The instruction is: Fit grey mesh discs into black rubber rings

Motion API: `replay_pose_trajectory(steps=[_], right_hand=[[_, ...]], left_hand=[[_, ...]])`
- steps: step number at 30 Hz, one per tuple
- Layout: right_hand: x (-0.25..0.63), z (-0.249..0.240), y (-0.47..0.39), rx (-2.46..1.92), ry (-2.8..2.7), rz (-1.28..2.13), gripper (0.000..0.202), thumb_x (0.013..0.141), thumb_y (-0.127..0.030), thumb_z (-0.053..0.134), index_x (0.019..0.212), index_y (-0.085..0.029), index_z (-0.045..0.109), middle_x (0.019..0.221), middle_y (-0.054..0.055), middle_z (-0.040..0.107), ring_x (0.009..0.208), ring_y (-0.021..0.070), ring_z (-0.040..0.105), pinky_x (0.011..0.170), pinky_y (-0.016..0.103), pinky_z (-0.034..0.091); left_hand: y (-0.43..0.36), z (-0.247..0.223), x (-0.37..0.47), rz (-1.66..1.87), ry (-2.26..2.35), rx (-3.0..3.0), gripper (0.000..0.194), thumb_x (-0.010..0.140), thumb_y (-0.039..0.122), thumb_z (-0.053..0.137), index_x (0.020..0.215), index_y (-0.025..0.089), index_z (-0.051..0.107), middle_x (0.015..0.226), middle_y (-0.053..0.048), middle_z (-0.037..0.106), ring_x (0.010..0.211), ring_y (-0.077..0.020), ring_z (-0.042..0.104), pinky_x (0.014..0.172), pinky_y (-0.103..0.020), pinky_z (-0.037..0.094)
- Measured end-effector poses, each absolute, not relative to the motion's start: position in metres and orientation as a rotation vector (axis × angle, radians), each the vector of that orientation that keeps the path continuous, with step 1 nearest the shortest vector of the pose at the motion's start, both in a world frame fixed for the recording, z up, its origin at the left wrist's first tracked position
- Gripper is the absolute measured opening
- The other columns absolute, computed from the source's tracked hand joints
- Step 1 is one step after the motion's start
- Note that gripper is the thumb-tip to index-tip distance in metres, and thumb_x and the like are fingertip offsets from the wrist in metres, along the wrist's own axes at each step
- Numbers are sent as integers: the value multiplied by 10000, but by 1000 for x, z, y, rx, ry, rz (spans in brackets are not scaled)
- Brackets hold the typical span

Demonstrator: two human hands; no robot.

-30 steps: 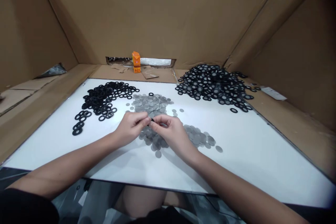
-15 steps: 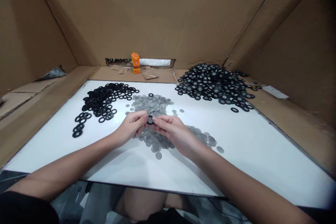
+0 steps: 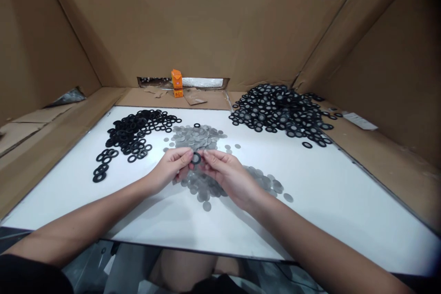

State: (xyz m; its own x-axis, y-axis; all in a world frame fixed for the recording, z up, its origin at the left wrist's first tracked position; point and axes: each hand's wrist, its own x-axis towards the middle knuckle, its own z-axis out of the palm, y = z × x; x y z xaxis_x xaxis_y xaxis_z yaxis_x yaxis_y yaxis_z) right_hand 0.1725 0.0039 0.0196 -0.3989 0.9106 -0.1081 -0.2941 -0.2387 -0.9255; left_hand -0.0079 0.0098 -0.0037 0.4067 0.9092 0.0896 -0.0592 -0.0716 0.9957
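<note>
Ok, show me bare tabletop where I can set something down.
The white tabletop is bare at right, between the filled rings and right forearm; at left, between the black rings and left forearm; and along the front edge, between the forearms. Mid-table is crowded with gray discs, far left and far right with rings.

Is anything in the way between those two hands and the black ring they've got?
No, nothing I can see. The left hand pinches one edge of the black ring; the fingertips of the right hand are at the other edge, touching or nearly so. The grey discs lie below.
</note>
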Motion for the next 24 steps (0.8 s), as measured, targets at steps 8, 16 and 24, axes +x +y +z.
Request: replay_pose_trajectory(steps=[8, 16, 24], right_hand=[[178, 20, 7, -936, -1792, 1003, 326, 766, -143, 691, 1063, -274, 713, 1049, 15, 708, 918, 177, 628, 860, 335, 487], [180, 25, 5, -866, -1959, 528, 208, 795, -156, 692, 998, -199, 703, 927, 42, 716, 895, 200, 622, 820, 352, 492], [181, 19, 8, -779, -2009, 387, 184, 818, -122, 646, 973, -202, 706, 922, 50, 728, 873, 192, 629, 783, 337, 497]], left_hand=[[11, -6, -10, 938, 793, 1406, 446, 899, 538, 493, 686, 151, 554, 427, 59, 420, 360, -54, 348, 396, -193, 279], [5, 7, -7, 934, 768, 1355, 308, 872, 436, 587, 754, 163, 511, 593, 37, 547, 420, -53, 468, 398, -169, 328], [8, 1, -5, 935, 829, 1317, 308, 810, 388, 682, 716, 164, 493, 426, 85, 464, 320, -26, 362, 350, -145, 245]])
